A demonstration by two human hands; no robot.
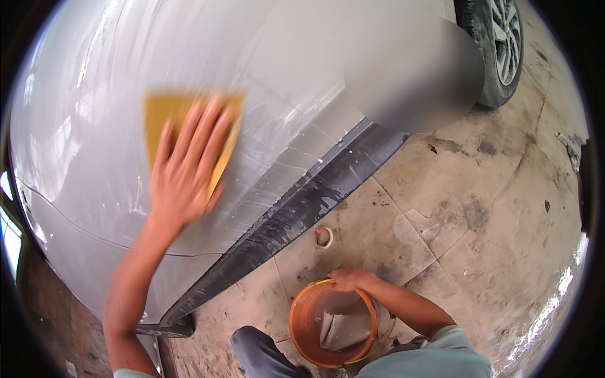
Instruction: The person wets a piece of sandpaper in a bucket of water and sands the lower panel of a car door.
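Note:
My left hand [183, 167] lies over a yellow sheet of sandpaper [157, 123], pressing it to the wet grey side panel [277, 38] of a car. Its fingers are stretched along the sheet, and the sheet's outline is slightly smeared by motion. Low on the right, my right hand [345, 277] grips the rim of an orange bucket [301, 324]. Murky water fills part of the bucket, with a pale folded piece [343, 331] in it whose kind I cannot make out. The right fingertips are partly hidden at the rim.
A black sill trim [302, 205], wet and streaked, runs along the panel's lower edge. A small tape roll [324, 237] lies on the stained tile floor [454, 208] near the bucket. One car wheel [501, 50] stands at the upper right, beside a blurred patch.

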